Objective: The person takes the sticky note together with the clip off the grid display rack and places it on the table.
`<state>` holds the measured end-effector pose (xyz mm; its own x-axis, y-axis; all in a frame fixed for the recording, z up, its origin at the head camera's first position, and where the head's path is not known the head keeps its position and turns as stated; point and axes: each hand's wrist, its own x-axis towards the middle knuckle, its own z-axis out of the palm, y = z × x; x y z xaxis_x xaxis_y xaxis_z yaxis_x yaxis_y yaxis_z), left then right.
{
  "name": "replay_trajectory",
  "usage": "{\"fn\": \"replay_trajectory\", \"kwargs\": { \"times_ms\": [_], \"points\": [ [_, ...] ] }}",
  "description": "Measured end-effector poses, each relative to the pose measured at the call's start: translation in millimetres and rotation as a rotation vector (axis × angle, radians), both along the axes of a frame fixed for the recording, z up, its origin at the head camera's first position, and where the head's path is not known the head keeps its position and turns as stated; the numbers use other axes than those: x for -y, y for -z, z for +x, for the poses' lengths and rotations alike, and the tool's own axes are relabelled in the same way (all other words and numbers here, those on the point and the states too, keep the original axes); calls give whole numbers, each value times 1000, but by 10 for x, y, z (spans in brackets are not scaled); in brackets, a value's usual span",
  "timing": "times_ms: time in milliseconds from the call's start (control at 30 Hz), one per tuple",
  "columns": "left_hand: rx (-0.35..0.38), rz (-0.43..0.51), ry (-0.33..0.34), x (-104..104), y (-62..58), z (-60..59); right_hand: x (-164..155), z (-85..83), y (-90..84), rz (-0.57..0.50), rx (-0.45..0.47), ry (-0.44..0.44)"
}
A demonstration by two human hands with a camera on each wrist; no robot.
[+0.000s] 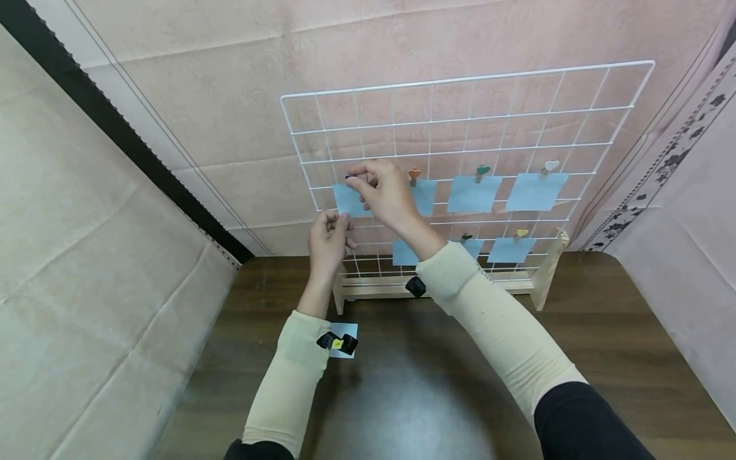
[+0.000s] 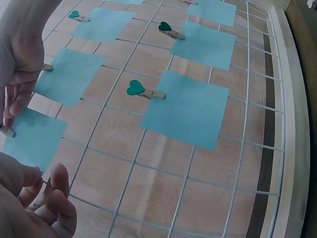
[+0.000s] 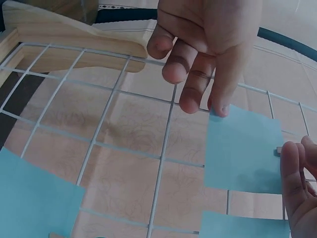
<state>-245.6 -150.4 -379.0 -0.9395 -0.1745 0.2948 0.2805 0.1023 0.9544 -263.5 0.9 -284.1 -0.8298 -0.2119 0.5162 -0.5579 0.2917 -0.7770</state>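
A light blue paper square (image 1: 347,200) lies against the white wire grid (image 1: 460,80) at the left of its upper row of papers. At its top edge, my right hand (image 1: 386,191) pinches a small wooden clothespin (image 2: 7,131) with a dark blue top, its jaw end over the paper. My left hand (image 1: 329,243) holds the paper's lower left corner between thumb and fingers, the thumb (image 3: 222,110) showing on the paper's face in the right wrist view. Beside it, another blue paper (image 1: 424,197) hangs from a clothespin with an orange heart (image 1: 414,173).
More blue papers (image 1: 474,194) hang in two rows from heart-topped clothespins (image 1: 483,170). The grid stands in a wooden base (image 1: 374,291) on a dark wooden table (image 1: 402,396). Blue paper (image 1: 347,329) lies on the table by my left forearm. Pale cloth walls (image 1: 201,83) stand around.
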Motion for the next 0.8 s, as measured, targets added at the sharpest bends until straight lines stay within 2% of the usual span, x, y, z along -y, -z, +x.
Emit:
{"fn": "replay_trajectory", "kwargs": {
  "times_ms": [433,800],
  "points": [
    [-12,-9,-2,-3,2,-5,-16,31,-10,-20,-25,5],
    [15,-9,3,23,36,25,-46,37,6,-35,-65,59]
  ]
}}
